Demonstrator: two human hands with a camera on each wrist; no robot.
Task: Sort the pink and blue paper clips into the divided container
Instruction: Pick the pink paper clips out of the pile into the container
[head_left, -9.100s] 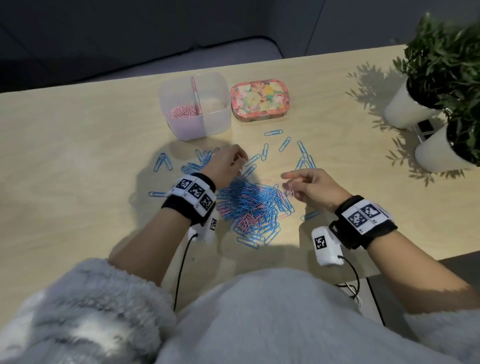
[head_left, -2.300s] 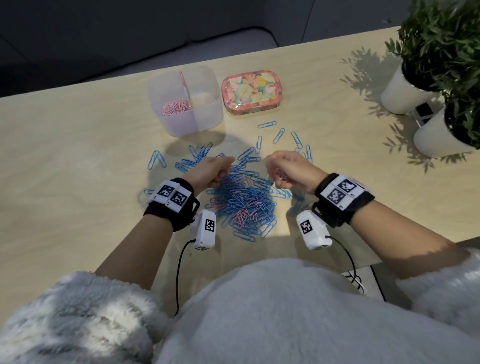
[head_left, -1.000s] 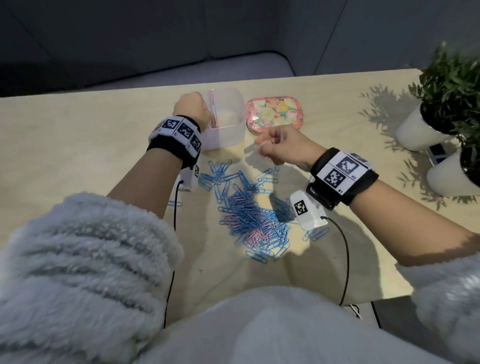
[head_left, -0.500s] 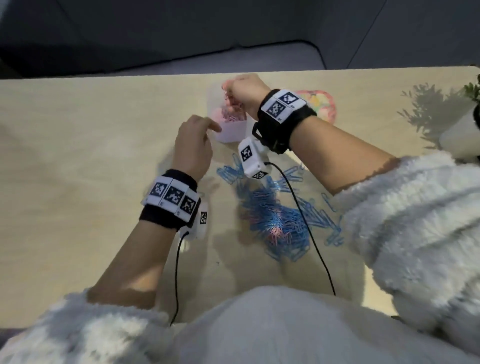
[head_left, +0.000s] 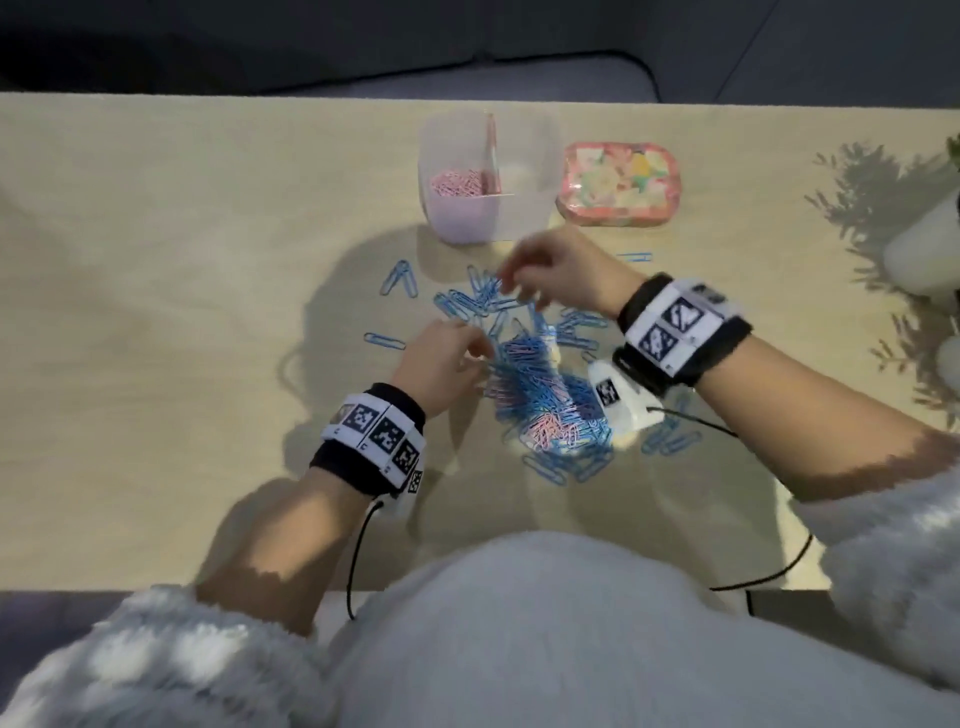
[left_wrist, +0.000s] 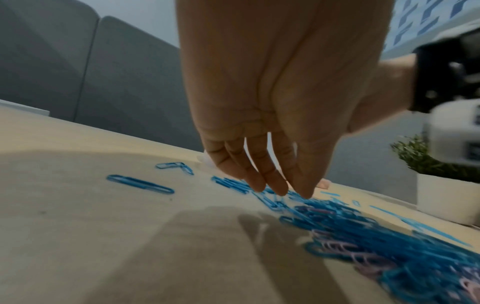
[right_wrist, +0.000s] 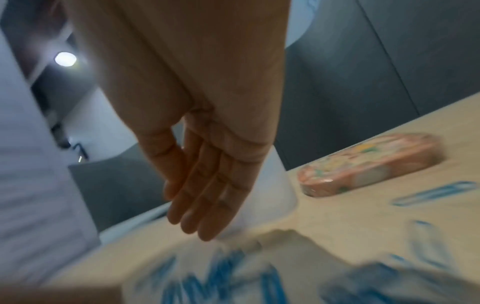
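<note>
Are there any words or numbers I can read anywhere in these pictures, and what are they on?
No words or numbers can be read.
Wristbands: black-and-white square code patterns, not letters.
White wrist camera: one such square, no text.
Floral tin: colourful picture, too blurred to show any writing.
Divided container: no label visible.

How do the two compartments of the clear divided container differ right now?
The left compartment of the divided container holds a small heap of pink paper clips; the right compartment shows no clips that I can see. The left one looks pink through its wall; the right one looks pale and clear. Both share the same tub and divider, and neither holds blue clips, which still lie in the pile on the table.
</note>
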